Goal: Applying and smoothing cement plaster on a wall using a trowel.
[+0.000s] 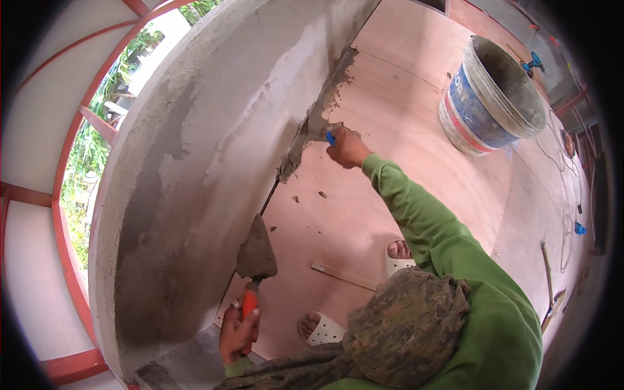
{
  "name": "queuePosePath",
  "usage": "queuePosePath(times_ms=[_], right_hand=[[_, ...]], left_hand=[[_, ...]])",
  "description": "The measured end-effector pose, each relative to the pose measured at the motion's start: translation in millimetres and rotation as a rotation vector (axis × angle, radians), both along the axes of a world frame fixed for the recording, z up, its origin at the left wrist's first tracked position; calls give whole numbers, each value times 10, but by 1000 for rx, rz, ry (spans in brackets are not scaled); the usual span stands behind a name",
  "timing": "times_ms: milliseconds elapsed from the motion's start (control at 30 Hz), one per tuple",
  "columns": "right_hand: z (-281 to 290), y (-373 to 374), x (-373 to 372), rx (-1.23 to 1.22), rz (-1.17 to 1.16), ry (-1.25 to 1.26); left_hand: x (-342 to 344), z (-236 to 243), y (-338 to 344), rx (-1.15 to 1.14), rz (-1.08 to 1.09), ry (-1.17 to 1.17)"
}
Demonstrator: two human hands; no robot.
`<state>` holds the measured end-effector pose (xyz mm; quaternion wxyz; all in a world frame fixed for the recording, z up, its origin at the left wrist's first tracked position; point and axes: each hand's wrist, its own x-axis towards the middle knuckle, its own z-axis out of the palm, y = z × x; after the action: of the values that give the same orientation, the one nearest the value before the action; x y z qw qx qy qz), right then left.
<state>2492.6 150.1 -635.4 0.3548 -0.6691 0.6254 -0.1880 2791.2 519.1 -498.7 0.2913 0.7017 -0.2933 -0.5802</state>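
My left hand (237, 330) is closed around the orange handle of a pointed trowel (257, 252). Grey mortar coats its blade, which points away from me beside the foot of the wall. Farther off, my right hand (350, 148) grips a blue-handled tool (331, 138). That tool's working end meets the grey mortar and is hard to tell apart from it. A rough strip of wet mortar (292, 156) runs along the joint between the curved cement wall (214, 149) and the pinkish plywood floor (390, 195).
A cement-stained bucket (473, 104) stands at the far right. A thin wooden strip (343, 275) and mortar crumbs lie on the plywood near white clogs (326, 331). At the right edge are a blue power tool (534, 62), a cord and a hammer-like tool (552, 309). Camouflage cloth (406, 328) covers the lower middle.
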Motion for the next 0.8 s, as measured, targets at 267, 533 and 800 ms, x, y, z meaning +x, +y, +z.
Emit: queuePosePath(times_ms=[267, 533, 800], right_hand=[[156, 1078, 284, 26, 315, -37], [261, 706, -538, -114, 63, -186], [296, 645, -1137, 137, -133, -141]], left_hand=[[-29, 11, -85, 15, -9, 18], [-9, 23, -46, 10, -9, 9], [-36, 0, -65, -15, -43, 19]])
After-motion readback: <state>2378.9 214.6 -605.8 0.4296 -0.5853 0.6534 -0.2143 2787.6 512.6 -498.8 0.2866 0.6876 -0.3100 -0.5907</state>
